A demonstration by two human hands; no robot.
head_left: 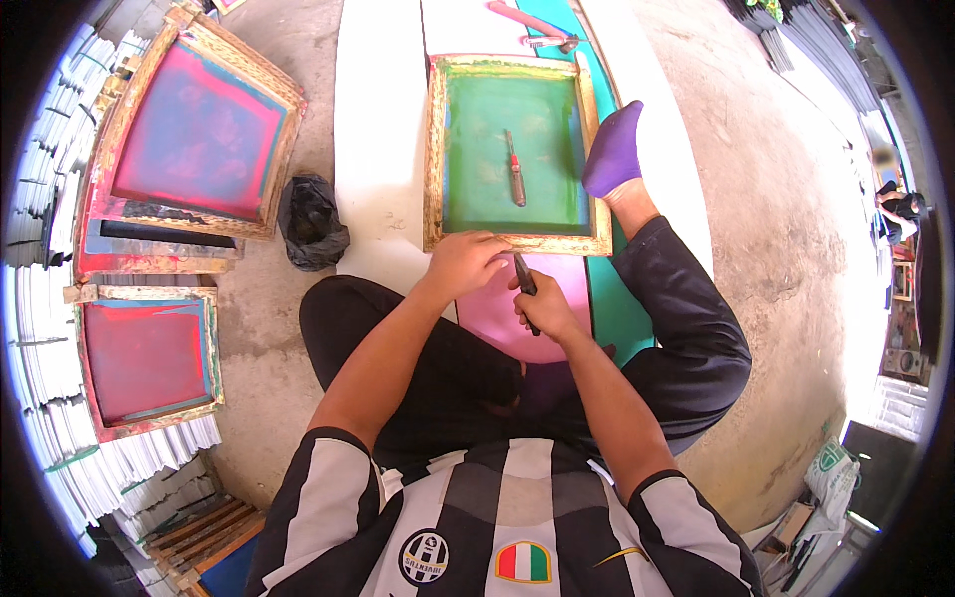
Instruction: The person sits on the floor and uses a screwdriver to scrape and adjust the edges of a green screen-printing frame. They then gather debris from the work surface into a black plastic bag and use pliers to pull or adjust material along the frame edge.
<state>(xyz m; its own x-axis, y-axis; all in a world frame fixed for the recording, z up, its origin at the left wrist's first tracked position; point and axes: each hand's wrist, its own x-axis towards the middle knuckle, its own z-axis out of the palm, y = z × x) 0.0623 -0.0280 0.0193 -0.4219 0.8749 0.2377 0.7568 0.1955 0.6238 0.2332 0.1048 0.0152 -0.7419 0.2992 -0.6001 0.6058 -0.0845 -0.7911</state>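
A wooden screen-printing frame (601,159) with green mesh (477,119) lies flat in front of me. My left hand (468,261) grips its near rail, left of the middle, with the fingers bent over the wood. In my right hand (545,301) is a pair of dark pliers (525,277), its tip up against the same rail just right of my left fingers. The jaws are too small to make out clearly. On the mesh lies a screwdriver (517,184) with a red-brown handle, its shaft toward the far side.
Under the frame is a white board (378,129) with pink (517,308) and green sheets (617,308). My purple-socked foot (612,154) touches the frame's right side. Beyond lies a cutter (549,42). At left are a black plastic bag (313,224) and red-meshed frames (149,358).
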